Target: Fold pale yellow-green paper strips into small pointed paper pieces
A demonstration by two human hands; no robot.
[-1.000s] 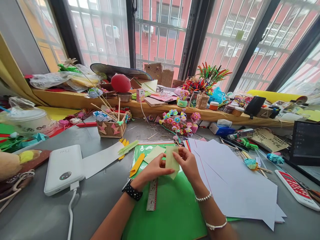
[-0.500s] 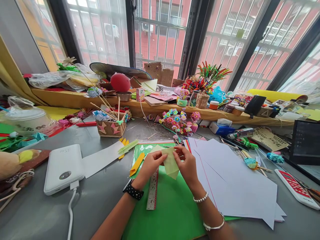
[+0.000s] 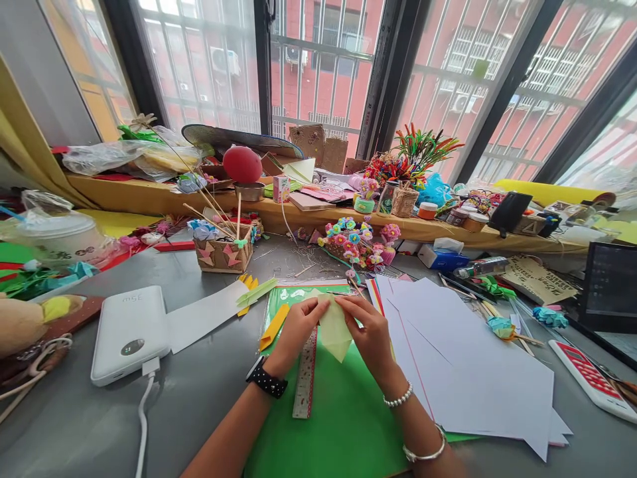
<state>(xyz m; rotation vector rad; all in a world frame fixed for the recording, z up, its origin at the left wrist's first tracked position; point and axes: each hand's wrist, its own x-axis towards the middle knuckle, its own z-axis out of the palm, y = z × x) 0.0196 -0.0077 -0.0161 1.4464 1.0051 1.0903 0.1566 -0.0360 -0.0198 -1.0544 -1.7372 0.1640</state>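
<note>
Between my hands is a small pale green sheet of paper (image 3: 336,338), its lower end hanging to a point. My left hand (image 3: 300,326) is closed and pinches the sheet's upper left edge between thumb and fingers. On the other side, my right hand (image 3: 368,326) is closed too, its thumb and fingertips gripping the upper right edge. Below the hands lies a green sheet (image 3: 343,411) on the desk, with a ruler (image 3: 304,382) flat on it beside my left wrist. A folded yellow paper strip (image 3: 273,328) rests to the left of my left hand.
A stack of white paper (image 3: 478,358) lies to the right. At left are a white power bank (image 3: 130,332) with its cable and a cardboard box (image 3: 223,256) holding sticks. Small crocheted flowers (image 3: 351,238) stand behind the hands. A calculator (image 3: 592,378) sits at far right.
My right hand's fingertips have moved left, nearer to my left hand's at the paper's top edge. The paper has turned slightly and its lower tip has shifted left.
</note>
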